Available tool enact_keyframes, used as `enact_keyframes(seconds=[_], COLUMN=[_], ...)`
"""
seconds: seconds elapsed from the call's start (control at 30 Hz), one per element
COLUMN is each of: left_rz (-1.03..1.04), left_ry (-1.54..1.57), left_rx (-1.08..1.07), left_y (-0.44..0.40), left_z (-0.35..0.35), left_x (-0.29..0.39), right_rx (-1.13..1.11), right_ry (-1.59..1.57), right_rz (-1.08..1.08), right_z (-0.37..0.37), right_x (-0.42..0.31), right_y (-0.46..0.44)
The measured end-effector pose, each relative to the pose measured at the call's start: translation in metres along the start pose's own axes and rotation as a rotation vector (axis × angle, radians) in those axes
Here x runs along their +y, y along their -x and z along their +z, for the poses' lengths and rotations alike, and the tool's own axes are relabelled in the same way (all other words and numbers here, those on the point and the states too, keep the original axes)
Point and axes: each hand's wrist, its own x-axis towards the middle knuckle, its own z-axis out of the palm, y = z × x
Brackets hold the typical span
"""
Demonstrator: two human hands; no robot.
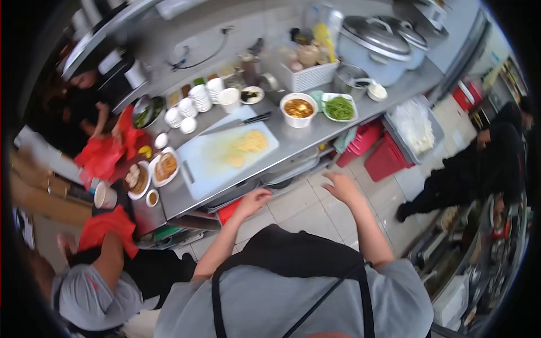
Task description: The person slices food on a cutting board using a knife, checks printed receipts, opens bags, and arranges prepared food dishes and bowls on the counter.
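Observation:
My left hand (252, 204) is held in the air just in front of the steel counter's edge, below the white cutting board (208, 163); its fingers are bent inward and too small to read clearly. My right hand (342, 188) hovers over the floor, fingers spread, touching nothing. Chopped yellow food (252, 142) lies on the board, with a black-handled knife (256, 119) across its upper part. Right of the board stand a white bowl of reddish soup (298, 109) and a white dish of chopped greens (339, 107).
Stacked white cups (200, 99) and a basket of bottles (310, 77) stand along the wall. Large lidded pots (375, 48) are at the back right. Red bins (386, 159) stand below. One person (101, 287) is at left, another (473, 160) at right.

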Motion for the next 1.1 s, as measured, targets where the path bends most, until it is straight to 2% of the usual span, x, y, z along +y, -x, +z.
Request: enact_keyframes(seconds=[0.03,0.1,0.2,0.43,0.5,0.57,0.63,0.7,0.83,0.87,0.93,1.0,1.1], left_rz=[0.060,-0.063,-0.113,-0.025,-0.045,0.019,-0.033,0.378,0.487,0.469,0.440,0.369,0.281], left_ry=[0.082,0.184,0.341,0.341,0.328,0.183,0.124,-0.371,-0.570,-0.573,-0.884,-0.989,-1.122], left_rx=[0.034,0.025,0.044,-0.021,-0.053,-0.118,-0.081,0.162,0.254,0.255,0.251,0.233,0.196], left_y=[-0.009,-0.021,-0.050,-0.140,-0.161,-0.180,-0.201,-0.233,-0.300,-0.317,-0.346,-0.371,-0.389], left_z=[-0.004,-0.019,-0.034,-0.051,-0.042,-0.030,-0.022,-0.010,0.024,0.033,0.049,0.061,0.075], left_x=[-0.010,-0.003,0.005,0.053,0.065,0.079,0.114,0.131,0.174,0.180,0.188,0.185,0.180], right_rx=[0.001,0.018,-0.013,0.097,0.169,0.198,0.216,0.271,0.257,0.242,0.288,0.240,0.202], right_ry=[-0.006,-0.053,-0.046,-0.056,-0.043,-0.056,-0.066,0.016,-0.049,-0.057,-0.030,-0.114,-0.050], right_rz=[-0.034,-0.066,-0.051,0.034,0.182,0.207,0.227,0.215,0.163,0.157,0.031,-0.223,-0.327], right_z=[-0.005,-0.008,-0.008,-0.033,-0.056,-0.067,-0.074,-0.081,-0.093,-0.095,-0.094,-0.082,-0.054], right_x=[-0.001,-0.003,0.008,0.098,0.115,0.140,0.162,0.183,0.214,0.215,0.212,0.204,0.198], right_y=[-0.019,-0.049,-0.080,-0.122,-0.133,-0.147,-0.163,-0.177,-0.202,-0.205,-0.209,-0.210,-0.213])
